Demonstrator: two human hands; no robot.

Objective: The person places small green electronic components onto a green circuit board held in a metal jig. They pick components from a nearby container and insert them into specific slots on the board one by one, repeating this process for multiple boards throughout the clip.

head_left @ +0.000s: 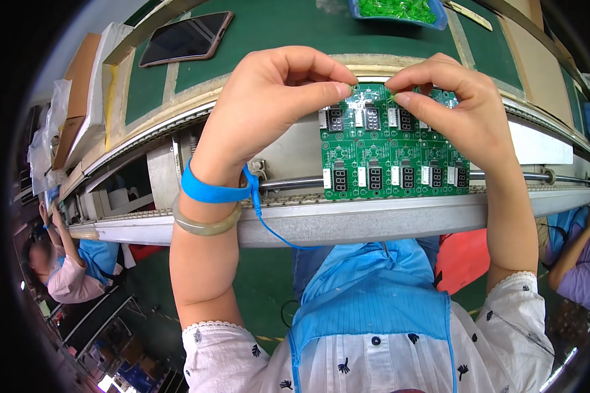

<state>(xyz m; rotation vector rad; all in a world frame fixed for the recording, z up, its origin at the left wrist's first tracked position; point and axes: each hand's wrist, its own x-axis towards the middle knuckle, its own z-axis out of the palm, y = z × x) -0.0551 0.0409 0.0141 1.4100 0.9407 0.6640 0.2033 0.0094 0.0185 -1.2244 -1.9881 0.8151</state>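
A green circuit board panel point(387, 152) lies across the conveyor rails in front of me. It carries rows of black digit displays and white connectors. My left hand point(275, 98) reaches the panel's far edge, thumb and forefinger drawn together in a pinch; whatever they hold is too small to make out. Beside it, my right hand point(455, 98) pinches over the far row, covering part of the board. A speck of bright green shows at the right fingertips, its kind unclear. A blue wrist strap point(211, 190) with a cord and a bangle point(206, 226) circle my left wrist.
Beyond the rail, a blue tray point(400, 14) holds many small bright-green parts. A phone point(187, 38) lies on the green surface at far left. A metal rail point(373, 219) runs along my side. Other people sit at far left point(78, 262) and far right point(580, 255).
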